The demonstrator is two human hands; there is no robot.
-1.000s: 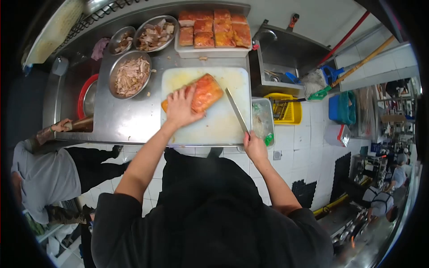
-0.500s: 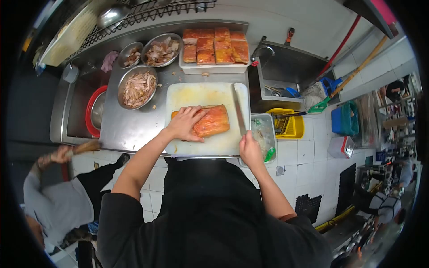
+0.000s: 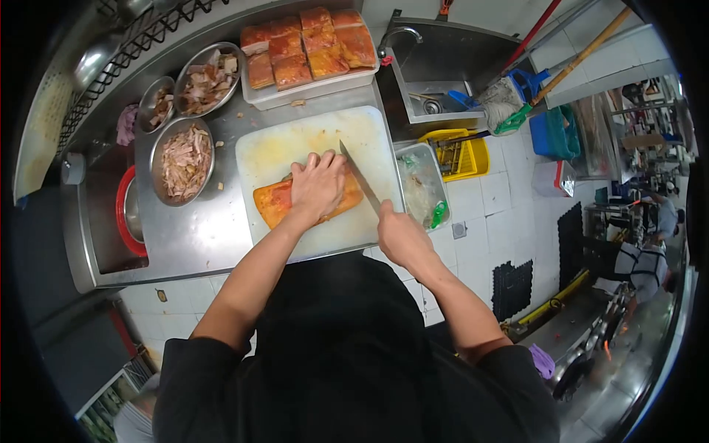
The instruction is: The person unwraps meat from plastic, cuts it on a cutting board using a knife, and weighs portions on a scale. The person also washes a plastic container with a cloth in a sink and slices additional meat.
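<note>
Sitting beside the board (image 3: 262,151), the bowl (image 3: 154,170) leaves you room, the meat (image 3: 272,204) lies on the board under your open left hand (image 3: 317,190), apparently to keep it steady, and the knife (image 3: 361,177) slants by the meat's right end, its handle gripped in your right hand (image 3: 402,236).

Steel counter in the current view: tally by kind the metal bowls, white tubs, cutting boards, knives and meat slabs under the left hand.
Metal bowls: 3
White tub: 1
Cutting board: 1
Knife: 1
Meat slab under the left hand: 1
Total: 7
</note>
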